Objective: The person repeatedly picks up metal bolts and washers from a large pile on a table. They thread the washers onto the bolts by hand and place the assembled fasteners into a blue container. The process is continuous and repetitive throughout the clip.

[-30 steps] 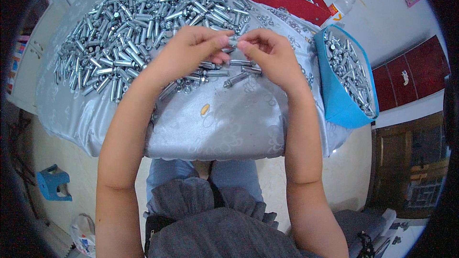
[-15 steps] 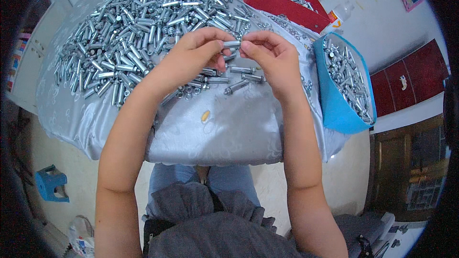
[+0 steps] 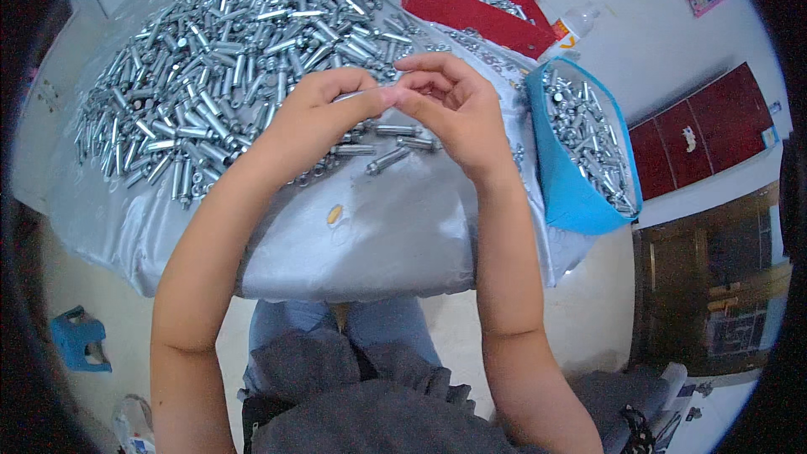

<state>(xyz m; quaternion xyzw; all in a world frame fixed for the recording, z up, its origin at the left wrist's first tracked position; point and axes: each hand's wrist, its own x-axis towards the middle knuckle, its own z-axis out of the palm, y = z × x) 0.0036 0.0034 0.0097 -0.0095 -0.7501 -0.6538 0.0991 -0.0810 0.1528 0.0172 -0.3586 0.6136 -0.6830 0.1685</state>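
Note:
Over the front of a large heap of silver expansion bolts [image 3: 210, 109], both hands meet. My left hand [image 3: 324, 113] is closed round one expansion bolt [image 3: 346, 95]; only a sliver of its metal shows above the thumb. My right hand [image 3: 461, 113] pinches at the bolt's right end with its thumb tip against my left thumb, its other fingers curled loosely. The fingertips cover that end of the bolt. Just below the hands, a few loose bolts [image 3: 391, 160] lie on the shiny silver-grey tablecloth [image 3: 395, 235].
At the right edge stands a blue fabric bin [image 3: 580, 193] full of bolts. Behind it are a red box [image 3: 479, 13] holding more bolts and a plastic bottle [image 3: 572, 29]. Small nuts or washers [image 3: 479, 42] are scattered nearby. A small yellow piece [image 3: 335, 214] lies near the front.
The whole view has shifted slightly, so the table appears farther left. My thumbs have come together, and the bolt that showed between my hands is now mostly covered.

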